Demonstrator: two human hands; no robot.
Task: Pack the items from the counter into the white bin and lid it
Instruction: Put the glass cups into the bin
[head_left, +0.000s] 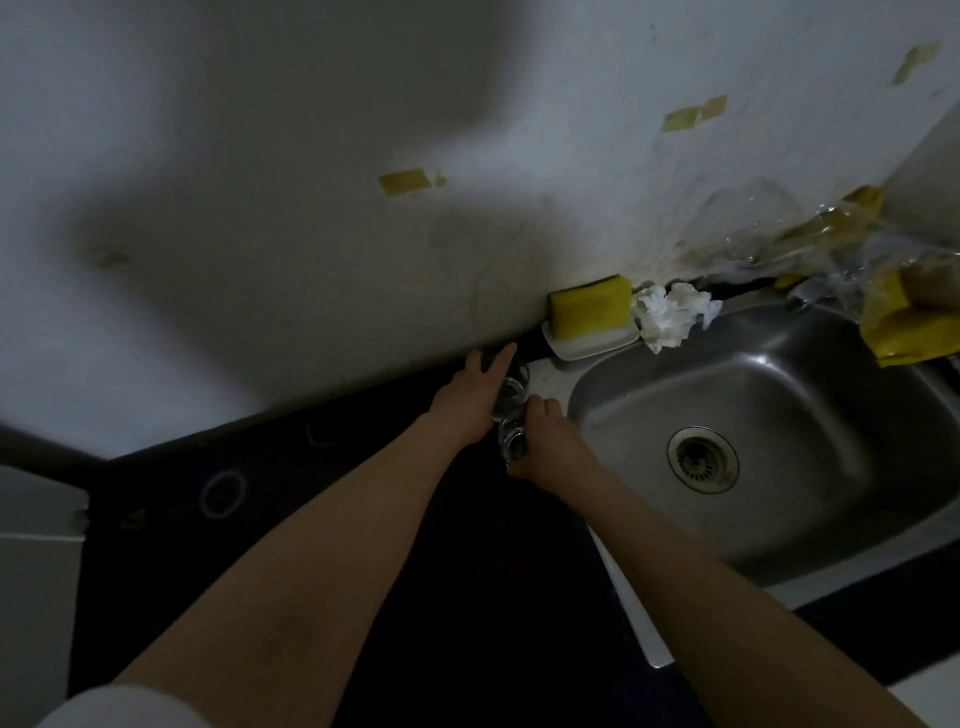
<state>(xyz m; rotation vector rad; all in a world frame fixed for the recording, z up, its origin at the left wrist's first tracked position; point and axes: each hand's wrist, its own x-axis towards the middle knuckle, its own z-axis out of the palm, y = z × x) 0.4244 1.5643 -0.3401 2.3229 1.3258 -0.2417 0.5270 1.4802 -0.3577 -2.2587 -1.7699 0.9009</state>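
Head: left hand, right hand grip glasses.

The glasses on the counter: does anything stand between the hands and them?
Nothing visible does. The left hand and the right hand already touch the clear glasses from either side, left of the sink.

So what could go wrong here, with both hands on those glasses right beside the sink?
The clear glasses sit close together between the left hand and right hand, so they might knock together or slip. The dark counter is dimly lit, which makes clear glass hard to see. The sink edge lies close by.
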